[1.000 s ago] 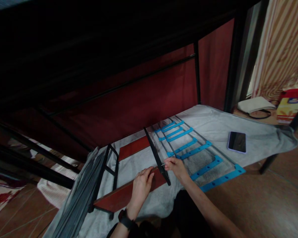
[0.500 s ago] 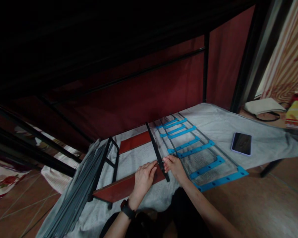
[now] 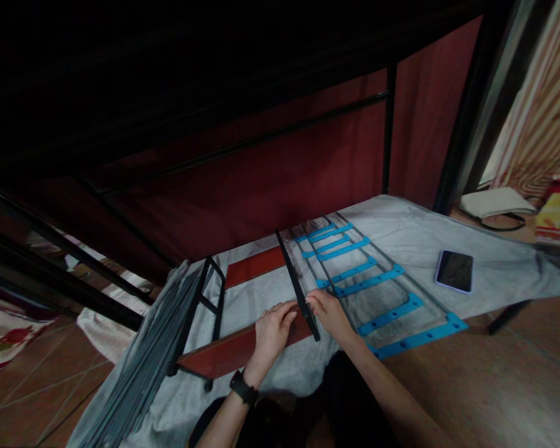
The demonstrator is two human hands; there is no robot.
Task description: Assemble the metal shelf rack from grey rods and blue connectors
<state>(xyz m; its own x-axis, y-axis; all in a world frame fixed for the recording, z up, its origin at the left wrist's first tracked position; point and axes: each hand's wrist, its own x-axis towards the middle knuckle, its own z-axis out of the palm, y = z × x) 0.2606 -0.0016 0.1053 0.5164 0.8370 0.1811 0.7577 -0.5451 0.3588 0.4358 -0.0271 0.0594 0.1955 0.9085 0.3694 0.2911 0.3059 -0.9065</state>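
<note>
A black metal bar (image 3: 291, 269) stands at the ends of two reddish-brown boards, the far board (image 3: 256, 266) and the near board (image 3: 228, 356). My left hand (image 3: 271, 328) lies over the near board, its curled fingers closed at the bar's left side. From the right, my right hand (image 3: 327, 310) pinches something small against the bar's other face; the fingers hide what it is. At the boards' left ends sits a black tubular frame (image 3: 218, 305).
Blue slotted strips (image 3: 386, 314) with thin grey rods lie right of the bar. A bundle of grey rods (image 3: 140, 367) is at left. A phone (image 3: 454, 270) rests on the grey cloth (image 3: 401, 218). Behind stands a dark red panel (image 3: 280, 180) with black rails.
Both hands stay at the bar. The right fingers have shifted slightly, and the small shiny bit seen between them and the bar is now mostly hidden. The view has moved a little.
</note>
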